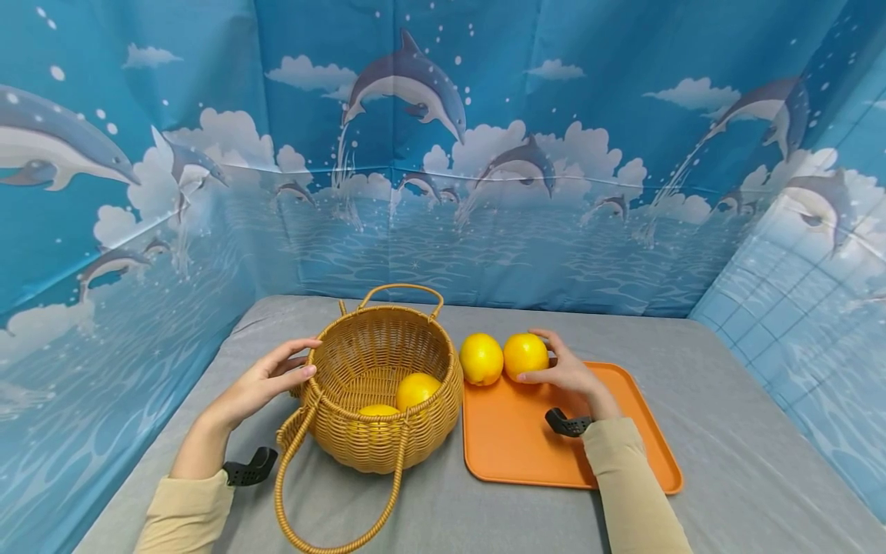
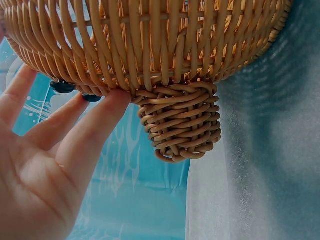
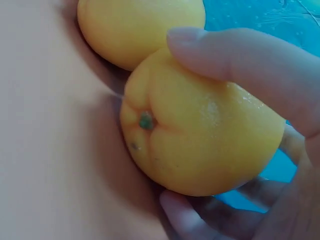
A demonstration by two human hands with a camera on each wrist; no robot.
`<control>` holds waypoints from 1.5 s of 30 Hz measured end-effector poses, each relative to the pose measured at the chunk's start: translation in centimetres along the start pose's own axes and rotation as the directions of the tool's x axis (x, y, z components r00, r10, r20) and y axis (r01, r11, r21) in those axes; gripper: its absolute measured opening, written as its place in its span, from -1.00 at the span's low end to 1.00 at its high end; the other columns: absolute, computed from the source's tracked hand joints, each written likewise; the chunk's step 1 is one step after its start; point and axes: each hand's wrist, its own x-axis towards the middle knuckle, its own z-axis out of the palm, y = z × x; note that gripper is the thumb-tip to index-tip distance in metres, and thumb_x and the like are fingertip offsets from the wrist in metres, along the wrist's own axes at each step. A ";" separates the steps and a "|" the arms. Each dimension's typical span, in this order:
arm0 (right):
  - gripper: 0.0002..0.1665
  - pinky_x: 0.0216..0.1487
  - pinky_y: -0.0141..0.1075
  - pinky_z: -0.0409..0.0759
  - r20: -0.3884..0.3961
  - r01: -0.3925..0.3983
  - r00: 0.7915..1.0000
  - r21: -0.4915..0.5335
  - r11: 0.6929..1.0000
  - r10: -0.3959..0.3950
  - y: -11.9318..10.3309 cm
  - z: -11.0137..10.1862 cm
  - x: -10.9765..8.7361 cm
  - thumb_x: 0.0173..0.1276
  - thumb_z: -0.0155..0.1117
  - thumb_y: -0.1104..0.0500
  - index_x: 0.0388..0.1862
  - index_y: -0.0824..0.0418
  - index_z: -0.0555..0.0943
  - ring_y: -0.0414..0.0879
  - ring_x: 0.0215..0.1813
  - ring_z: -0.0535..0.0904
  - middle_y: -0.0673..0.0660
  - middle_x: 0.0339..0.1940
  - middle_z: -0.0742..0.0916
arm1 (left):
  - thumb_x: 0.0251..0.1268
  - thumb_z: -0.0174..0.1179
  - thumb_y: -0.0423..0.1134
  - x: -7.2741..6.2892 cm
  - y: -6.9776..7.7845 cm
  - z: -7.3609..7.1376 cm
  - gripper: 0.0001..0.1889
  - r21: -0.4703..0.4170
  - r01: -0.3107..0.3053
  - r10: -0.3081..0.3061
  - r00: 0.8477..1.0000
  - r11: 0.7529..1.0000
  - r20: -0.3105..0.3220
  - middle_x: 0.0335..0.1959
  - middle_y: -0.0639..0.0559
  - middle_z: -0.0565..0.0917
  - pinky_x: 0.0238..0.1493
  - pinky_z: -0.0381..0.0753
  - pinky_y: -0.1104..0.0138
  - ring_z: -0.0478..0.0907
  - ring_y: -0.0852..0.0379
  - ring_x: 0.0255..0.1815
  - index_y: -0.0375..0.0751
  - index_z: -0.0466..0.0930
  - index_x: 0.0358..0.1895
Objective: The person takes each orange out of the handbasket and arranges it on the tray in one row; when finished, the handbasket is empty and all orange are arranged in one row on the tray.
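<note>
On the left stands a round woven wicker basket [image 1: 388, 438], with two oranges inside; one orange [image 1: 418, 390] shows more than the other orange [image 1: 378, 410], which the rim partly hides. My left hand [image 1: 259, 385] touches the basket's left side near the rim, fingers fairly straight. In the left wrist view, a thumb rests beside a small woven protrusion [image 2: 180, 122] on the basket. My right hand [image 1: 567, 373] holds an orange [image 3: 200, 135] between thumb and fingers, at the far left part of an orange tray [image 1: 526, 446]. Another orange [image 1: 481, 359] sits against it.
One basket handle [image 1: 346, 548] hangs down toward the front, while the other handle [image 1: 401, 287] stands up at the back. A grey cloth [image 1: 512, 523] covers the table. Behind it hangs a blue curtain [image 1: 526, 254] printed with dolphins.
</note>
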 end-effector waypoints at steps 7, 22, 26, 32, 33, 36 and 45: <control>0.09 0.15 0.10 0.33 0.023 -0.025 0.999 -0.014 1.000 0.025 0.3 -0.3 0.0 0.09 0.47 -0.03 0.49 0.02 0.05 0.24 0.16 0.42 0.32 0.29 0.29 | 0.44 0.02 -0.15 0.0 0.1 0.0 -0.50 0.014 0.005 -0.005 1.000 1.000 -0.003 0.42 -0.19 0.13 0.06 0.40 0.02 0.16 -0.22 0.36 -0.12 0.20 0.38; 0.10 0.18 0.15 0.30 0.042 -0.010 0.999 -0.025 1.000 0.011 -0.7 -1.0 -0.7 0.15 0.42 -0.03 0.52 0.03 -0.02 0.32 0.27 0.31 0.39 0.40 0.19 | 0.44 0.02 -0.14 -0.1 0.1 -0.1 -0.50 0.016 0.015 -0.014 1.000 1.000 -0.009 0.42 -0.19 0.14 0.08 0.39 0.00 0.16 -0.21 0.36 -0.11 0.20 0.38; 0.06 0.18 0.17 0.30 0.017 0.046 0.999 -0.027 0.999 -0.046 -1.6 -1.6 -1.1 0.19 0.39 0.00 0.51 0.12 -0.01 0.38 0.32 0.21 0.40 0.42 0.17 | 0.44 0.02 -0.15 -0.1 0.1 -0.1 -0.50 0.013 0.011 -0.011 1.000 1.000 -0.006 0.42 -0.18 0.13 0.09 0.38 -0.03 0.16 -0.21 0.36 -0.12 0.20 0.38; -0.04 0.18 0.16 0.32 -0.049 0.113 0.992 -0.018 0.993 -0.114 -3.5 -2.3 -1.4 0.22 0.37 0.02 0.48 0.14 0.09 0.31 0.35 0.20 0.34 0.41 0.22 | 0.44 0.02 -0.15 -0.2 0.2 -0.1 -0.50 0.005 0.013 -0.013 1.000 1.000 -0.007 0.43 -0.17 0.12 0.11 0.35 -0.06 0.14 -0.21 0.37 -0.11 0.20 0.38; -0.06 0.18 0.15 0.32 -0.061 0.128 0.990 -0.013 0.992 -0.129 -3.8 -2.3 -1.4 0.22 0.37 0.02 0.47 0.12 0.11 0.29 0.36 0.20 0.32 0.41 0.23 | 0.44 0.02 -0.16 -0.2 0.2 -0.1 -0.50 0.003 0.013 -0.013 1.000 1.000 -0.008 0.43 -0.17 0.12 0.12 0.35 -0.07 0.14 -0.21 0.37 -0.12 0.20 0.38; -0.12 0.18 0.12 0.34 -0.082 0.182 0.980 0.010 0.983 -0.181 -4.8 -2.2 -1.5 0.23 0.36 0.03 0.45 0.10 0.17 0.23 0.36 0.24 0.27 0.39 0.29 | 0.44 0.02 -0.16 -0.1 0.1 -0.1 -0.50 -0.004 0.011 -0.011 1.000 1.000 -0.005 0.43 -0.16 0.11 0.11 0.35 -0.07 0.14 -0.22 0.37 -0.13 0.19 0.38; -0.27 0.21 0.01 0.35 0.040 0.323 0.945 0.061 0.944 -0.326 -9.8 -0.8 -0.8 0.26 0.34 0.11 0.38 0.07 0.28 0.08 0.31 0.35 0.13 0.35 0.38 | 0.44 0.02 -0.17 0.0 0.1 0.0 -0.48 -0.011 0.006 -0.006 1.000 1.000 0.000 0.42 -0.21 0.12 0.06 0.40 -0.03 0.15 -0.25 0.35 -0.17 0.17 0.39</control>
